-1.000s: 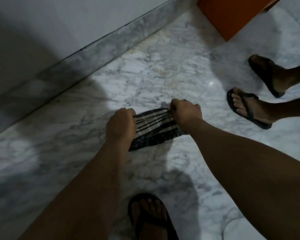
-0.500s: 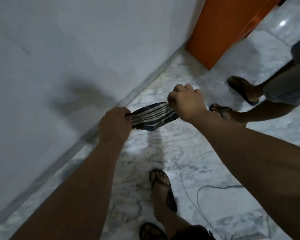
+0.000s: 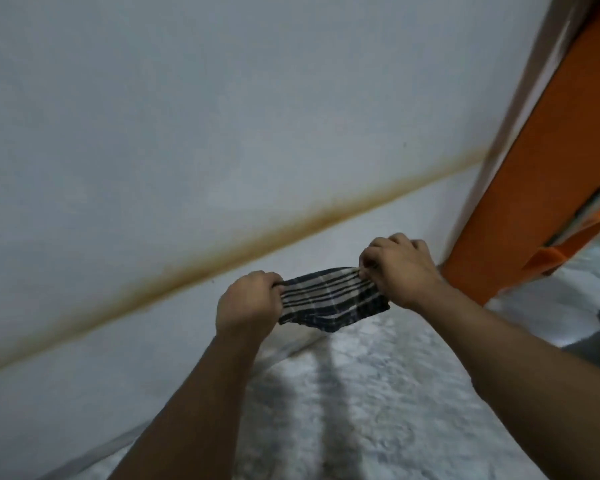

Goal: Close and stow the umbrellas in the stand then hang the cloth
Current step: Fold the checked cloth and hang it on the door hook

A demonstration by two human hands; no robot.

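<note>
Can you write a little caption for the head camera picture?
Left hand and right hand grip a striped cloth stretched between them, before a white wall.

Both forearms bare, no sleeves, hands [image 3: 248,303] ungloved.

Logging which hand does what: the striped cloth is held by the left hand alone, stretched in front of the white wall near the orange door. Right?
Not quite. The head view shows both hands gripping it: the left hand and the right hand each hold one end of the striped cloth. The rest stands.
</note>
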